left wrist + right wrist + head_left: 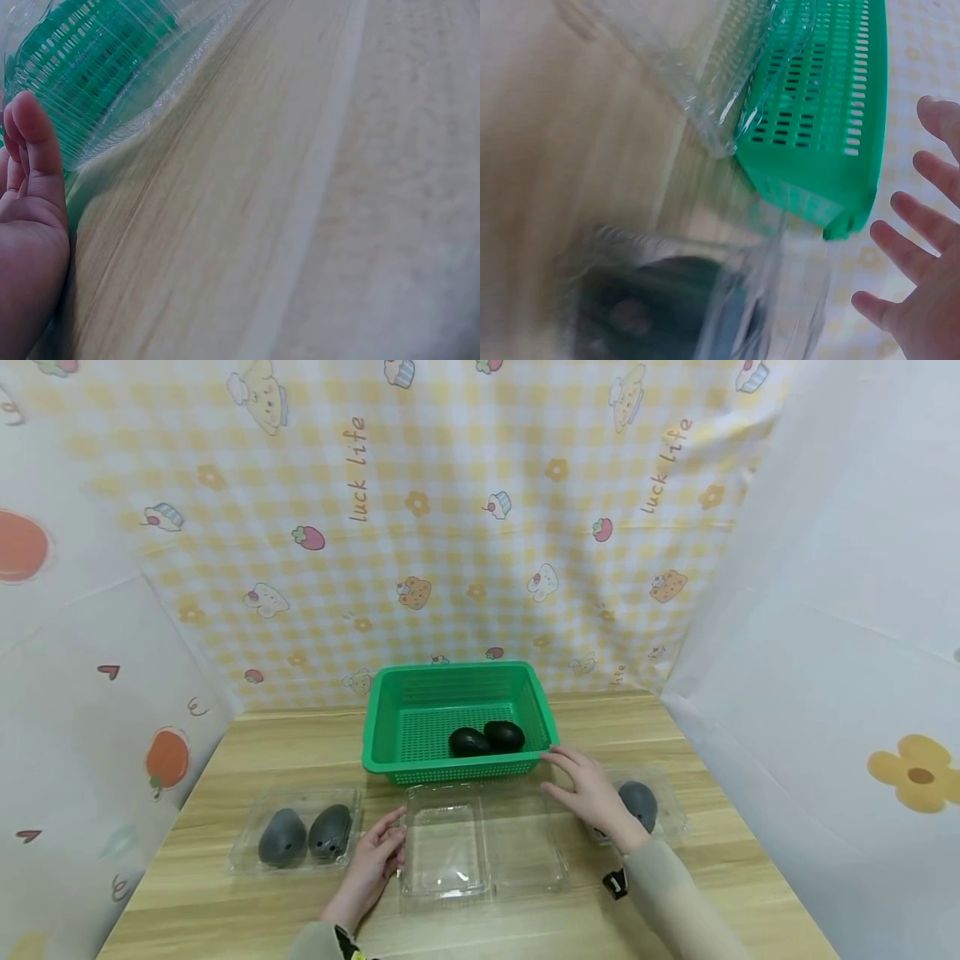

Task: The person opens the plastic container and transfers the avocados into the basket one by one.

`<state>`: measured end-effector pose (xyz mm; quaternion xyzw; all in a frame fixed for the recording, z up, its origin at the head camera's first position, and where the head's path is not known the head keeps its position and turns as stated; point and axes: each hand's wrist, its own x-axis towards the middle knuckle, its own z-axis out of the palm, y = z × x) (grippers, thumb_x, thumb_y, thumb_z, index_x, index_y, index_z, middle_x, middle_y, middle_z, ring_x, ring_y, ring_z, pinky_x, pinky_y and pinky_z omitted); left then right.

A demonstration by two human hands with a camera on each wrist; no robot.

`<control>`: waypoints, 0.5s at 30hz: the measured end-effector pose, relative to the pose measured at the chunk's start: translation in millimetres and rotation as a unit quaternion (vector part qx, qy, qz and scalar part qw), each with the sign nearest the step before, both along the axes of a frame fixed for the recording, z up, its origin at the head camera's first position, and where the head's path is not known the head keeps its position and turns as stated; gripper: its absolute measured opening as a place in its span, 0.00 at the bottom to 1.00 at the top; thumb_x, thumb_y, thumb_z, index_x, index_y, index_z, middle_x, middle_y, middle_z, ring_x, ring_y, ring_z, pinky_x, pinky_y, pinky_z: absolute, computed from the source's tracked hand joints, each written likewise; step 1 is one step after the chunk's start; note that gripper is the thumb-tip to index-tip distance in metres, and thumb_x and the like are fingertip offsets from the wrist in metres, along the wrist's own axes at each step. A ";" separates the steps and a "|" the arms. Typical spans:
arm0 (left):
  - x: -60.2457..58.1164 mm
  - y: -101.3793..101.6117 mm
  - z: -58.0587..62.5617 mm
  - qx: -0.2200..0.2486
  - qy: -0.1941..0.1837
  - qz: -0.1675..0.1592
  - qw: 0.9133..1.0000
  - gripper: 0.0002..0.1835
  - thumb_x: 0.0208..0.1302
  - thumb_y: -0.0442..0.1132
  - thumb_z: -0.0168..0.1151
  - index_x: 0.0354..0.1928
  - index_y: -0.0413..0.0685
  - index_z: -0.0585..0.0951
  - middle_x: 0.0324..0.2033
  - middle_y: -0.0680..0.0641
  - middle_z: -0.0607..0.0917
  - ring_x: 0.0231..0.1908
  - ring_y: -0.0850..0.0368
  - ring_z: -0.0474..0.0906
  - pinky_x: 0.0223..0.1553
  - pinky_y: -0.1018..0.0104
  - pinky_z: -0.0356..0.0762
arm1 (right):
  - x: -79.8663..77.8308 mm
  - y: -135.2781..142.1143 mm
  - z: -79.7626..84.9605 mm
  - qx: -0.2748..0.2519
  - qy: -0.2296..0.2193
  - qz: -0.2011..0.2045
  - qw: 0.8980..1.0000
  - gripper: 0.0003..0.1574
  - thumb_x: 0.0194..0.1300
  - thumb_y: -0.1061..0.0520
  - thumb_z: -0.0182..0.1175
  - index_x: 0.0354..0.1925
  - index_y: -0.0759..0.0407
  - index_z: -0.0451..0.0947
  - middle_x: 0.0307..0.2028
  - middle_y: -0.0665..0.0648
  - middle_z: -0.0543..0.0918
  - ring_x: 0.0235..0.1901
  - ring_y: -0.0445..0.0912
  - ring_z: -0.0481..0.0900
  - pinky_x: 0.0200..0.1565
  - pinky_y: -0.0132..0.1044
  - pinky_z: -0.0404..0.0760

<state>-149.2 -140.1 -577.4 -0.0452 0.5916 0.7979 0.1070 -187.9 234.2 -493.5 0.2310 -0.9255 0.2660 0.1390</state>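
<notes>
An open clear plastic clamshell box [444, 847] lies in the middle of the table, its lid [525, 847] folded out to the right. My left hand [372, 857] is at the box's left edge, fingers loosely bent; the left wrist view shows the thumb [37, 142] extended against the plastic. My right hand [588, 793] is spread beside the front right corner of a green basket [461, 770]; whether it touches the rim I cannot tell. In the basket lie two shiny black, avocado-like fruits [468, 742], side by side near the front right.
Left of my left hand stands a clear box [247, 839] with two dark avocado-like fruits [283, 837]. Another clear box [675, 814] with dark contents sits under and beyond my right wrist. A patterned cloth [450, 527] hangs behind the table.
</notes>
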 end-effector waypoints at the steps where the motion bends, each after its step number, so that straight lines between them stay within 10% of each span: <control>1: 0.1 0.2 0.5 0.002 -0.004 0.003 1.000 0.28 0.69 0.37 0.58 0.68 0.38 0.65 0.26 0.53 0.73 0.21 0.64 0.70 0.23 0.74 0.72 | 4.7 3.4 -1.2 -0.005 0.006 -0.007 1.000 0.30 0.62 0.51 0.67 0.61 0.56 0.75 0.62 0.63 0.73 0.61 0.59 0.70 0.58 0.64 0.65; 15: -1.2 0.8 1.9 -0.005 -0.033 0.010 0.999 0.27 0.70 0.35 0.56 0.69 0.40 0.65 0.27 0.52 0.71 0.22 0.62 0.70 0.23 0.73 0.71 | 58.8 79.8 -28.3 -0.044 0.022 -0.168 0.985 0.39 0.51 0.46 0.74 0.58 0.62 0.76 0.59 0.70 0.73 0.57 0.68 0.69 0.53 0.73 0.58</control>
